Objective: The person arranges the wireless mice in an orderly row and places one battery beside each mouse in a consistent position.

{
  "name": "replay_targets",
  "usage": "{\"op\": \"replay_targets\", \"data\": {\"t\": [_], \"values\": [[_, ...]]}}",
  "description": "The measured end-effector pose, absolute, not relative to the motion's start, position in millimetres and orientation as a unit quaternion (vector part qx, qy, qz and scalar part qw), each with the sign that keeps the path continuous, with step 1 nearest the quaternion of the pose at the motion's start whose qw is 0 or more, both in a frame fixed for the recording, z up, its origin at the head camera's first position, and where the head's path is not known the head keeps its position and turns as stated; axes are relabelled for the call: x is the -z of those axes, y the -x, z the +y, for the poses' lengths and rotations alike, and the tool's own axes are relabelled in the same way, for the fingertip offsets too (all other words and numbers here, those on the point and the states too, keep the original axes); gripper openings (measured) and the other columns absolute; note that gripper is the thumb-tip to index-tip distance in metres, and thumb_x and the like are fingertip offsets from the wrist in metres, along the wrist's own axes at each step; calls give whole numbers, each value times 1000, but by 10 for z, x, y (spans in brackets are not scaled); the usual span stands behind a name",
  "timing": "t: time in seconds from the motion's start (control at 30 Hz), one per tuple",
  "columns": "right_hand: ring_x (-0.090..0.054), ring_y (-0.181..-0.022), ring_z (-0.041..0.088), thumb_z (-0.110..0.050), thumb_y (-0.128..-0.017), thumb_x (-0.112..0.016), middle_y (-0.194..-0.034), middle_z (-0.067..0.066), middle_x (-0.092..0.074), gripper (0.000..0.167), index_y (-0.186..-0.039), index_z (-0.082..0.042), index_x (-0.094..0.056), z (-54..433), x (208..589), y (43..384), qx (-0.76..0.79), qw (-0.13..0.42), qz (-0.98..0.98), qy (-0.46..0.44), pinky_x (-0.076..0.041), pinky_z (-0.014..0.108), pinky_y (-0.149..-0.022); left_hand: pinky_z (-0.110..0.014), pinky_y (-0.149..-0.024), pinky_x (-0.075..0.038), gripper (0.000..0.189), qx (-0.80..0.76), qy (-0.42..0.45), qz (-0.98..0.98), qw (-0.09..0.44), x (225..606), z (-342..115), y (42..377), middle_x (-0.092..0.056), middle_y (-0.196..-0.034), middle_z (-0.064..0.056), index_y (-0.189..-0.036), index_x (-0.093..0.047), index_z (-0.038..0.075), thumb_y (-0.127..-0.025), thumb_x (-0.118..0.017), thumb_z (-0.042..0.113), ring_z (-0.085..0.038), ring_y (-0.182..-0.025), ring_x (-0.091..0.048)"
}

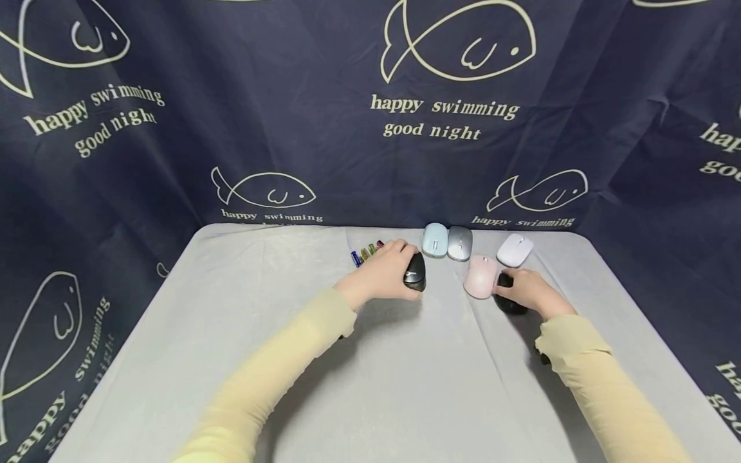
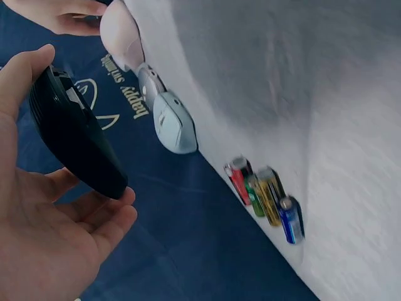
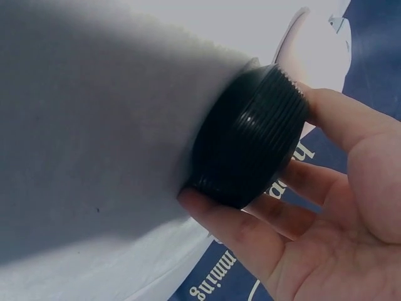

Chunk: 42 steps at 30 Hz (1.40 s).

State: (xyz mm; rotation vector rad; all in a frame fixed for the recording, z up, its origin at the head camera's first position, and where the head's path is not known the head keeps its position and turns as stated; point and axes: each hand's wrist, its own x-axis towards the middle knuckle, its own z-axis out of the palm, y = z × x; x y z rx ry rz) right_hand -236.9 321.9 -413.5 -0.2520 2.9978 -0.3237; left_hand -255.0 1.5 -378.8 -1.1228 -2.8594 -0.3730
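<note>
With arms slanted up from the bottom, clamping thumb and fingers of left hand round a black mouse near centre, of right hand round another black mouse at centre-right.

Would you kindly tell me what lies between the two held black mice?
The head view shows the pink mouse between them, with bare table to its left.

Black mouse in left hand, ribbed black mouse in right hand
</note>
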Motion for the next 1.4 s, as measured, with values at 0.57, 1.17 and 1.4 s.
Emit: {"op": "replay_targets", "data": {"t": [0.57,1.17,1.4], "values": [[-51,-104,55,-31,-85,-64,-110,38,-56,56,-119,12,-53,3214,4110,2363,111,58,988,88,-42,59,-88,-37,-97,-42,87,161,345,-924,42,3763,-658,2333,-48,-128,-10,-131,-47,7,-64,-77,52,-25,-115,-45],[-49,-107,55,-31,-86,-64,-113,40,-54,59,-120,15,-51,3207,4109,2375,104,64,989,88,-41,59,-91,-40,-97,-44,85,192,318,-928,22,4025,-1260,2274,-47,-129,-10,-131,-47,8,-64,-81,48,-24,-117,-44],[-50,-106,55,-30,-85,-64,-112,39,-55,58,-119,15,-51,3201,4115,2376,107,61,988,89,-41,59,-90,-41,-95,-44,84,197,310,-930,10,4127,-1491,2314,-47,-130,-10,-131,-48,8,-64,-81,47,-25,-116,-44]]}}
